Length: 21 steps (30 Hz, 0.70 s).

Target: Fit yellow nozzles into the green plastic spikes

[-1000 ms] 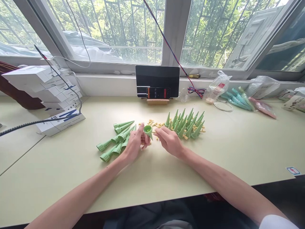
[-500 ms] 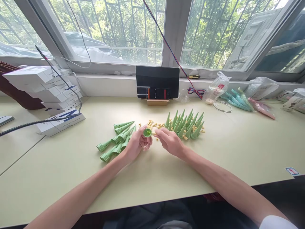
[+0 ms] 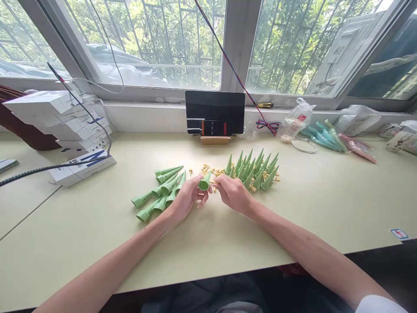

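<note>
My left hand (image 3: 189, 194) is closed around a green plastic watering spike (image 3: 205, 182), its open round end facing me and its tip pointing up and away. Against the spike's right side, my right hand (image 3: 235, 194) pinches a small yellow valve piece (image 3: 212, 182), mostly covered by the fingers. I cannot tell how far the piece sits in the spike. Several loose green spikes (image 3: 150, 213) lie left of my left hand. Behind my right hand, several upright spikes (image 3: 252, 167) stand with yellow pieces at their sides. Loose yellow pieces (image 3: 206, 168) are scattered behind both hands.
A phone (image 3: 215, 128) leans on a black tablet (image 3: 215, 104) at the back. White boxes (image 3: 81, 167) are stacked at the left, with a black cable (image 3: 65, 165) across them. Plastic bags (image 3: 296, 119) and teal items (image 3: 325, 137) lie at the back right.
The green spike in my left hand has tilted, so its side shows more and its open end faces lower. It moved slightly right and down; my right hand stays nearly in place.
</note>
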{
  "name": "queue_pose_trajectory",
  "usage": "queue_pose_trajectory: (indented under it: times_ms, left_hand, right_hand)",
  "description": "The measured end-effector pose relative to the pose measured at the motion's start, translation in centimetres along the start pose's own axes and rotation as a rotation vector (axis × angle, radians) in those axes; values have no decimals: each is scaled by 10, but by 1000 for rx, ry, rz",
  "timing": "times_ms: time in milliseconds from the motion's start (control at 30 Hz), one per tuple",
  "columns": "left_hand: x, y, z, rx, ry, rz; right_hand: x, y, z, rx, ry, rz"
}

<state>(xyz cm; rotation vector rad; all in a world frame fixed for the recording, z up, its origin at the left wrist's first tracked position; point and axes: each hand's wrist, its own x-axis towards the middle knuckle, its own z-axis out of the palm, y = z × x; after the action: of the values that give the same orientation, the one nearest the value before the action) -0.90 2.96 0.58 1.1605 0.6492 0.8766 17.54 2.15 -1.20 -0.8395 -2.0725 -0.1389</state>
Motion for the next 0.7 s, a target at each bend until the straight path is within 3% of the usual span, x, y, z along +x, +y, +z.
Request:
queue_pose_trajectory:
  times_ms: [333, 700]
  left_hand:
    - [-3, 2, 4, 54, -50, 25]
    - [-6, 2, 3, 249, -51, 70]
  right_hand:
    - [0, -1, 0, 140, 11, 186]
    - [0, 0, -1, 220, 42, 276]
